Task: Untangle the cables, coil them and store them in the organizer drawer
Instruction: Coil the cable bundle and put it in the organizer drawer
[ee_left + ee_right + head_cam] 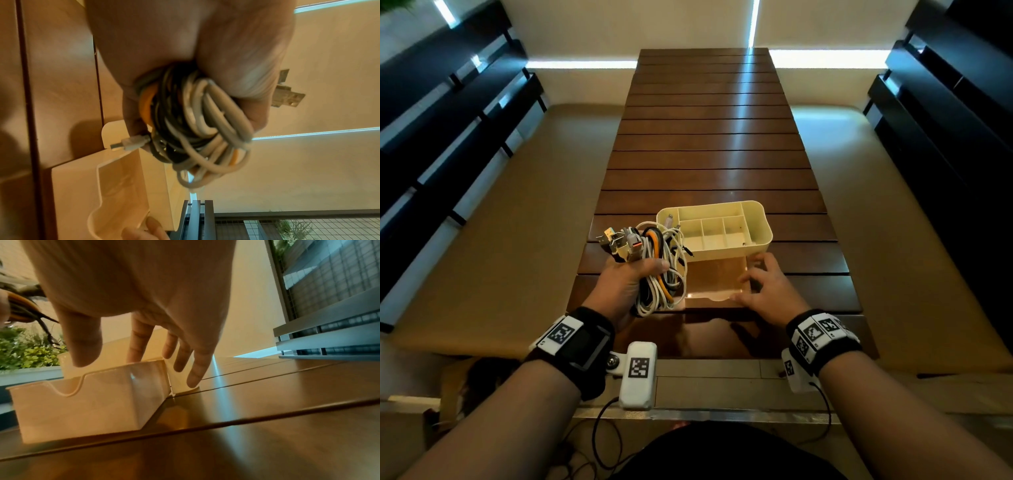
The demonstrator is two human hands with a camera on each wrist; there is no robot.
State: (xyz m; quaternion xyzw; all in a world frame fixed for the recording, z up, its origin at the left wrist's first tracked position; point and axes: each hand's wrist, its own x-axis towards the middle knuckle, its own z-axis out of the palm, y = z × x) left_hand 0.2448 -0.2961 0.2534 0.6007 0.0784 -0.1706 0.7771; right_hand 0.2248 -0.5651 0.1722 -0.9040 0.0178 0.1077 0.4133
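My left hand grips a tangled bundle of cables, white, orange, black and grey, with several plugs sticking up at its top left. The left wrist view shows the cable bundle wrapped by the left hand, raised off the table. A cream organizer with empty compartments stands on the table. Its translucent drawer is pulled out toward me. My right hand hovers at the drawer's right side with fingers spread. In the right wrist view the right hand has its fingers hanging by the drawer, holding nothing.
The dark slatted wooden table stretches far ahead behind the organizer. Tan padded benches run along both sides, with dark railings beyond. The table's near edge lies just in front of my wrists.
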